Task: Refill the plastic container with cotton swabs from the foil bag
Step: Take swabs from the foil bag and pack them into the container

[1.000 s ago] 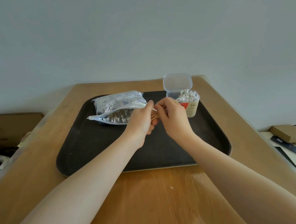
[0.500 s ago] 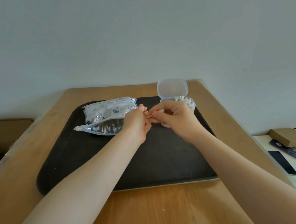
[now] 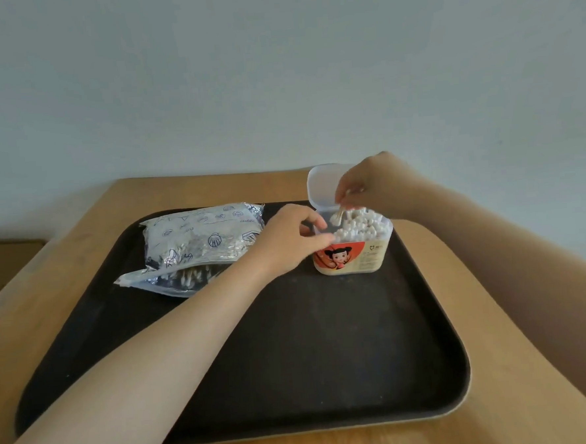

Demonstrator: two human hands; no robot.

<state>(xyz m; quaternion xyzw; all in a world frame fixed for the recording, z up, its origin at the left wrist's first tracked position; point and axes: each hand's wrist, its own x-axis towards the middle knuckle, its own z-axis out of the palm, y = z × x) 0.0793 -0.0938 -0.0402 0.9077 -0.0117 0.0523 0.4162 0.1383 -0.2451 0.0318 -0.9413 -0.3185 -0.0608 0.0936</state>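
The plastic container (image 3: 353,249), lid up and packed with cotton swabs (image 3: 360,226), stands on the dark tray (image 3: 293,359). The right hand (image 3: 368,186) pinches a few swabs above it; the left hand (image 3: 294,237) grips its near-left rim. The foil bag (image 3: 197,248) lies just left of it, on the tray.

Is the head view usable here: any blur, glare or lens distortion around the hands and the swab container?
Head view: soft even daylight, faint shadows. Wide-angle bending curves the wooden table edges and the dark brown tray. Mild glare on the crinkled silver foil bag. The right hand is slightly motion-blurred; the swabs it pinches over the clear plastic container are soft. The left hand is sharp enough.
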